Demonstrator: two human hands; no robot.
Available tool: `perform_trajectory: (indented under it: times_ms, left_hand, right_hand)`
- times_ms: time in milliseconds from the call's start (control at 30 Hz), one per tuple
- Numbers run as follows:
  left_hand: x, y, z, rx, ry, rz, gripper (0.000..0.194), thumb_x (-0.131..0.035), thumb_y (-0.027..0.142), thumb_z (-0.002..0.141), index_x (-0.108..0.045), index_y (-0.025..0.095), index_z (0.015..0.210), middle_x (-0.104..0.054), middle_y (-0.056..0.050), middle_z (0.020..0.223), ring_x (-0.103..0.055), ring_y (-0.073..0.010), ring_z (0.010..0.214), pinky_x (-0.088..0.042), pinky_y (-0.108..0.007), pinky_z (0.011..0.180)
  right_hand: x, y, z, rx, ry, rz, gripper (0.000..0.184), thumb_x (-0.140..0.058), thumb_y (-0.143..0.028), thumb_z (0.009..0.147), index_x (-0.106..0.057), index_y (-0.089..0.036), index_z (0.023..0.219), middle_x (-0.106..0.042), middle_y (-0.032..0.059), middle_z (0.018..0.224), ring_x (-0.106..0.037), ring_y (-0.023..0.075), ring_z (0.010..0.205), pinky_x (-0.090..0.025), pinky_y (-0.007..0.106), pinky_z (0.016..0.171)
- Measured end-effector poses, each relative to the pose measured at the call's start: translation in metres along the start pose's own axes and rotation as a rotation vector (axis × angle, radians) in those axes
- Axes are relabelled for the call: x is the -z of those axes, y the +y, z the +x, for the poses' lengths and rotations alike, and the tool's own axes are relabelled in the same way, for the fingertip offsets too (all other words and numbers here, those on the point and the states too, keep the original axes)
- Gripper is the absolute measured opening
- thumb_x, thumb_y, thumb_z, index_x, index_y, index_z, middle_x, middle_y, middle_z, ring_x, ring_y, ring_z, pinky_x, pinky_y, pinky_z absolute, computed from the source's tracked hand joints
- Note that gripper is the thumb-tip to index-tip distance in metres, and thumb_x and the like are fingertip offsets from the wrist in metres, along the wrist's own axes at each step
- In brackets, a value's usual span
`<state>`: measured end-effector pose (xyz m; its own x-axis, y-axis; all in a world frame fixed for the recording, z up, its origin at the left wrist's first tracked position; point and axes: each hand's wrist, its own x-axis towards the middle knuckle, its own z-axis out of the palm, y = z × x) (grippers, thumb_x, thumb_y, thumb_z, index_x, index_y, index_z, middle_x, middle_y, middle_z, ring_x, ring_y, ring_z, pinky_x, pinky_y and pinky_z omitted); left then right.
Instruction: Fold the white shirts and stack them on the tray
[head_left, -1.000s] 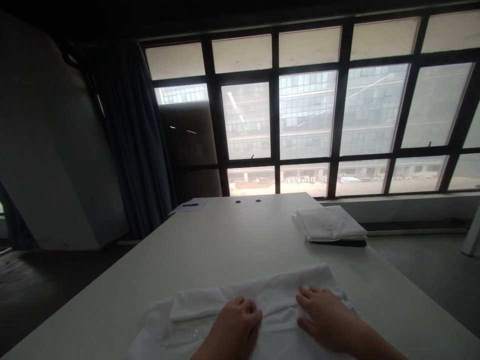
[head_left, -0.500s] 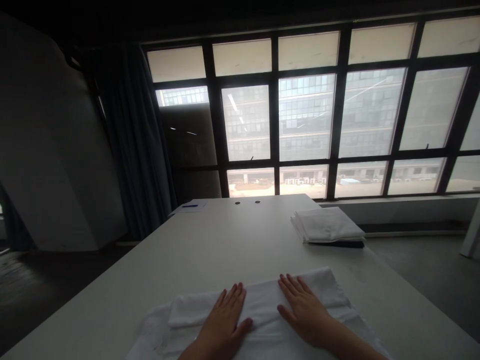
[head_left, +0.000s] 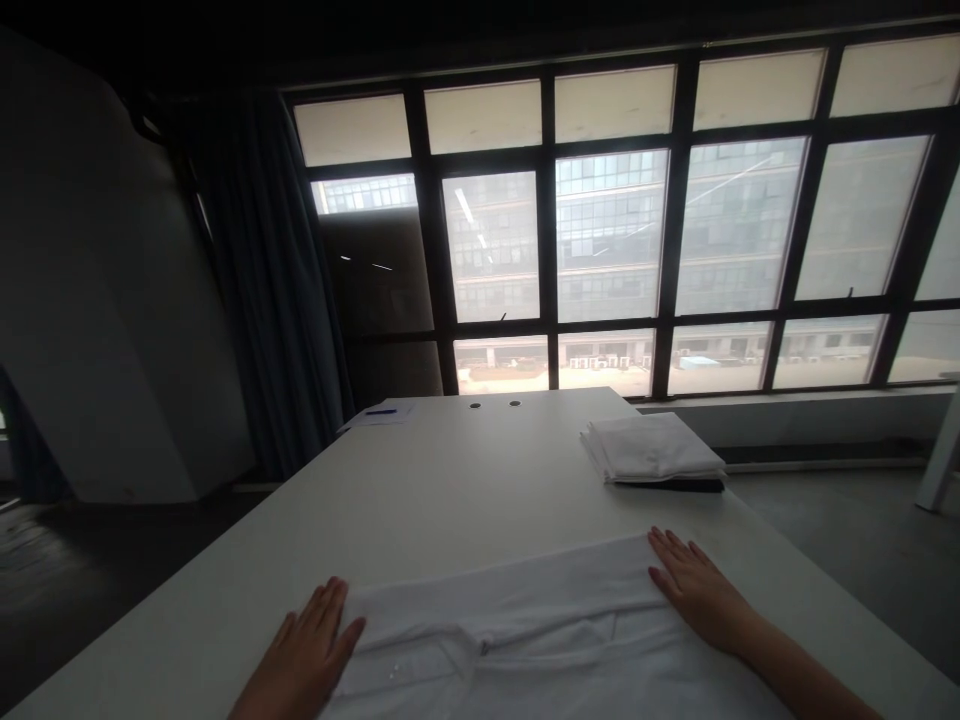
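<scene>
A white garment (head_left: 555, 620) lies spread on the near part of the table, with creases, seam lines and a small button-like spot near its middle. Its lower part runs out of view. My left hand (head_left: 304, 645) rests flat at the garment's left edge, fingers together and stretched out, thumb apart. At the far right corner of the cloth, my right hand (head_left: 701, 590) lies with straight fingers along the edge. Neither hand grips anything.
The white table (head_left: 465, 490) stretches toward the windows. A stack of folded white cloth (head_left: 656, 445), with something black beneath, lies near its right edge. Paper (head_left: 394, 417) with a blue pen (head_left: 381, 411) is at the far left. A dark curtain (head_left: 262, 300) hangs beyond.
My hands have slid apart, the left one to the left and the right one to the right, out to the garment's edges. The cloth's left part, bunched before, now lies flatter.
</scene>
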<state>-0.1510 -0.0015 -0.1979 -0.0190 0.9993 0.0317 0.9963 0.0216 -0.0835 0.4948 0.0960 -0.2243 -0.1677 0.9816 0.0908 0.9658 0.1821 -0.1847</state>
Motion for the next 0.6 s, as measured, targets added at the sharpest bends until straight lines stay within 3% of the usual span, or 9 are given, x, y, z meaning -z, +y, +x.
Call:
perform_trajectory:
  times_ms: [133, 233, 333, 433, 600]
  left_hand:
    - [-0.003, -0.013, 0.003, 0.147, 0.131, -0.006, 0.070, -0.033, 0.054, 0.093, -0.053, 0.009, 0.142, -0.043, -0.016, 0.153, -0.032, -0.0345, 0.146, -0.028, -0.054, 0.119]
    - [-0.003, 0.008, 0.003, 0.036, 0.201, -0.117, 0.068, -0.030, 0.058, 0.096, -0.051, 0.015, 0.145, -0.044, -0.010, 0.154, -0.036, -0.0283, 0.145, -0.030, -0.046, 0.120]
    - [-0.006, 0.040, -0.005, -0.127, 0.125, -0.202, 0.067, -0.037, 0.066, 0.095, -0.046, 0.027, 0.148, -0.034, -0.003, 0.158, -0.032, -0.0296, 0.147, -0.031, -0.048, 0.120]
    - [-0.007, 0.060, -0.014, -0.174, 0.050, -0.187, 0.071, -0.044, 0.071, 0.091, -0.038, 0.035, 0.151, -0.027, -0.002, 0.160, -0.027, -0.0361, 0.147, -0.025, -0.058, 0.119]
    - [0.010, 0.065, -0.004, -0.107, 0.017, -0.128, 0.072, -0.037, 0.075, 0.091, -0.026, 0.039, 0.152, -0.018, -0.001, 0.162, -0.015, -0.0363, 0.150, -0.015, -0.063, 0.119]
  right_hand:
    - [0.015, -0.017, -0.009, 0.013, 0.126, -0.016, 0.062, -0.039, -0.048, 0.095, -0.048, -0.015, 0.147, -0.033, 0.0120, 0.158, -0.029, 0.0323, 0.147, -0.024, 0.053, 0.119]
    - [0.028, -0.057, -0.024, 0.147, 0.099, 0.045, 0.056, -0.038, -0.051, 0.097, -0.053, -0.023, 0.144, -0.029, 0.0076, 0.160, -0.027, 0.0303, 0.148, -0.021, 0.052, 0.121]
    - [0.032, -0.098, -0.043, 0.245, -0.049, 0.139, 0.063, -0.037, -0.063, 0.096, -0.042, -0.031, 0.151, -0.021, 0.0040, 0.163, -0.019, 0.0316, 0.150, -0.013, 0.058, 0.121]
    - [0.028, -0.121, -0.053, 0.271, -0.183, 0.175, 0.073, -0.039, -0.070, 0.092, -0.032, -0.033, 0.155, -0.016, 0.0044, 0.163, -0.010, 0.0374, 0.151, -0.002, 0.067, 0.118]
    - [0.027, -0.126, -0.038, 0.262, -0.149, 0.182, 0.067, -0.032, -0.068, 0.096, -0.033, -0.034, 0.154, -0.017, 0.0030, 0.163, -0.011, 0.0316, 0.152, 0.002, 0.061, 0.120]
